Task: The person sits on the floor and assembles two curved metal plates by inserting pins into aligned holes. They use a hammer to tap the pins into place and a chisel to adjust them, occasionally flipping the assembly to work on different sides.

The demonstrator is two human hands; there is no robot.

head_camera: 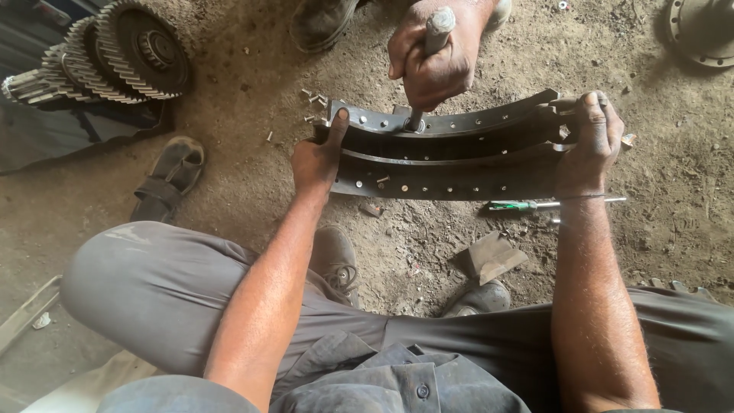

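The left hand [317, 159] grips the left end of a curved metal brake shoe [451, 157] lying on the dirt floor [252, 107], thumb hooked over its upper rim. The right hand [592, 145] clasps the shoe's right end, fingers wrapped over the top. Between them, another person's hand [434, 61] is closed round a punch [428, 57] set upright on the shoe's rim. A green-handled screwdriver [535, 204] lies just below the shoe. Loose rivets [313, 98] are scattered near its left end; gears [115, 53] sit well apart.
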